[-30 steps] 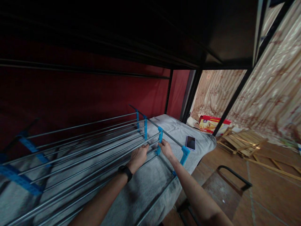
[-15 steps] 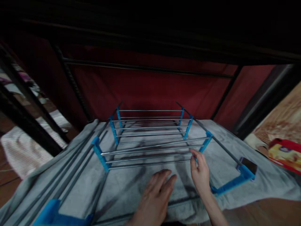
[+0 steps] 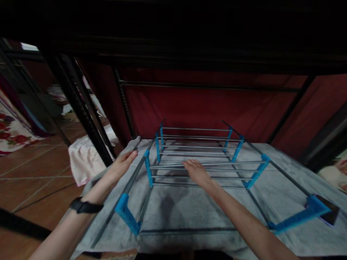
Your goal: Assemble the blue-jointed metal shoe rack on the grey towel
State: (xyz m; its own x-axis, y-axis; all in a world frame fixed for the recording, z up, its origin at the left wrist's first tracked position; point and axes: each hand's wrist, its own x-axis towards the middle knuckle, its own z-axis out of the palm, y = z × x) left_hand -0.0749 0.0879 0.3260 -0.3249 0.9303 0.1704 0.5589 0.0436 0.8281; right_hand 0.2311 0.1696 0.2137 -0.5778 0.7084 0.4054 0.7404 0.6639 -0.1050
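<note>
A rack (image 3: 199,185) of grey metal tubes and blue plastic end pieces lies on a grey cloth (image 3: 187,206). My left hand (image 3: 123,167), with a black band on the wrist, reaches over the cloth just left of the rack. Its fingers are outstretched and close together, near loose metal tubes. Part of a loose tube (image 3: 101,228) shows below that hand. Palm down, my right hand (image 3: 197,172) is over the rack's middle crossbars, fingers extended and side by side. Contact between its fingertips and the upper bar is unclear.
A phone (image 3: 331,213) lies beside the rack's near right corner. Black metal posts (image 3: 73,90) stand at the left, and a dark beam (image 3: 173,54) crosses overhead. Behind the rack hangs a red cloth (image 3: 195,108). A striped cloth (image 3: 84,159) hangs at the left.
My view has turned left. My left hand has gone from in front of the rack to its left side; my right hand has moved from the right end piece to the middle crossbars.
</note>
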